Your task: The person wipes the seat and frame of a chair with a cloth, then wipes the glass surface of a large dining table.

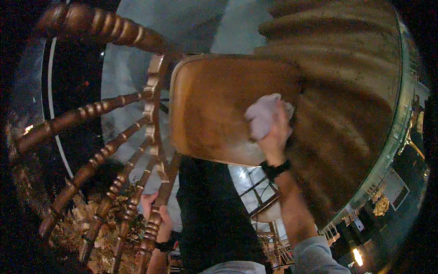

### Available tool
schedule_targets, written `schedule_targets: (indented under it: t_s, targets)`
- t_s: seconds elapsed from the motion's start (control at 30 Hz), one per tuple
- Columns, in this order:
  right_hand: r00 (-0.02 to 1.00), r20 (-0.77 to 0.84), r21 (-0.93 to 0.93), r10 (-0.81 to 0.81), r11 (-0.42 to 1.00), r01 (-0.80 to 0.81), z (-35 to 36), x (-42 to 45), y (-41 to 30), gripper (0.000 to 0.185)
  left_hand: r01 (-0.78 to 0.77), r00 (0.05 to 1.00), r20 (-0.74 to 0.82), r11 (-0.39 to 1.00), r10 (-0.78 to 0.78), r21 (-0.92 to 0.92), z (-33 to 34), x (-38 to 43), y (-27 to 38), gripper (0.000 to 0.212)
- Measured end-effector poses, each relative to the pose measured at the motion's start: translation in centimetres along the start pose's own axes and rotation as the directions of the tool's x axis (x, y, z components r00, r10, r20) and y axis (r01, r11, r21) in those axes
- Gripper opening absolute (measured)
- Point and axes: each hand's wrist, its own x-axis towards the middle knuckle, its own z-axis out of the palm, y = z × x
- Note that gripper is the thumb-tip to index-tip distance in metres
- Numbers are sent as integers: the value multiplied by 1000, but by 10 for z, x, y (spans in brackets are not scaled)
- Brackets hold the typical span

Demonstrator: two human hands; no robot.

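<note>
My right hand [279,125] presses a crumpled pale cloth [265,114] onto the right part of a wooden chair seat [212,102]. A dull whitish patch shows on the seat near its lower edge, beside my wrist. At the lower left, my left hand [159,212] is closed around a turned wooden post [150,229] of the chair back. The other turned spindles [106,147] fan out to the left from a notched wooden rail [150,113] beside the seat. Both wrists wear dark bands.
A large brown surface with wavy ridges [338,102], edged by a pale greenish rim [393,137], fills the right side. Leafy, dried-looking material [102,219] lies beyond the spindles at lower left. More turned spindles [277,253] show at the bottom, near a bright lamp [357,257].
</note>
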Motion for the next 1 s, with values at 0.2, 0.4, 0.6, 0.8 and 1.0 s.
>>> schedule_targets:
  t_s: [0.2, 0.4, 0.6, 0.8, 1.0]
  targets:
    - [971, -115, -114, -209, 974, 196, 49, 98, -74, 60, -121, 983, -134, 992, 124, 30, 13, 3, -12, 44]
    - [826, 98, -182, -555, 806, 563, 109, 56, -146, 44, -139, 983, -120, 990, 142, 34, 10, 7, 5, 43]
    - [758, 457, 1, -466, 852, 524, 64, -69, -108, 20, -135, 981, -147, 990, 128, -35, 16, 6, -3, 42]
    - [989, 130, -40, -71, 996, 77, 4, -87, -44, 29, -241, 949, -201, 970, 243, 37, 19, 6, -14, 40]
    - [966, 33, 72, -258, 964, 255, -62, 42, -71, 51, -111, 969, -212, 990, 127, 85, 23, -11, -39, 38]
